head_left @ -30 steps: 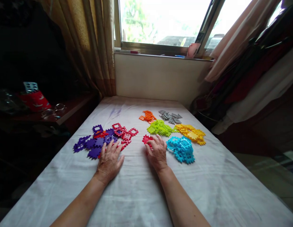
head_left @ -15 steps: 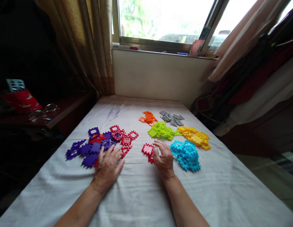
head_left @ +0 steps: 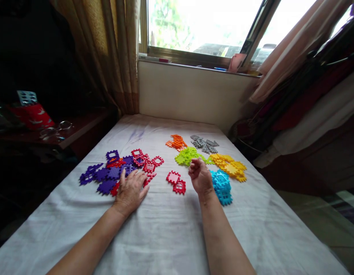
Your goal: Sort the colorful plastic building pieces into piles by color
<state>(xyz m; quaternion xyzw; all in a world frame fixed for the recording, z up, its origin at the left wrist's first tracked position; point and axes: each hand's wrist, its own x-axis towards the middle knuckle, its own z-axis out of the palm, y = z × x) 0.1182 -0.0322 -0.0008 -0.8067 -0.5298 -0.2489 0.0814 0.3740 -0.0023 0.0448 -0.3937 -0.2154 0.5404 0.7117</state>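
My left hand [head_left: 131, 189] rests with fingers spread on the near right edge of a pile of purple interlocking plastic tiles [head_left: 107, 186], some red ones among them. Its fingertips touch the red tiles [head_left: 150, 167] beside that pile and partly hide them. Two red tiles [head_left: 174, 177] lie apart on the sheet, between my hands. To their right my right hand [head_left: 200, 177] is raised with its fingers curled in, and nothing shows in it. Just behind that hand are a lime green pile [head_left: 186, 156] and a blue pile [head_left: 222, 187], which my wrist partly covers.
Yellow tiles [head_left: 232, 168] lie at the right, with orange tiles [head_left: 177, 142] and grey tiles [head_left: 204, 143] farther back. All of them are on a white-sheeted bed [head_left: 160, 236]. Glasses [head_left: 55, 130] stand on a dark side table at left. Clothes hang at right.
My right hand has lifted away from the two red tiles, moving right, and its fingers have curled. Both those tiles now show fully. My left hand stays by the purple pile; the view shifted slightly.
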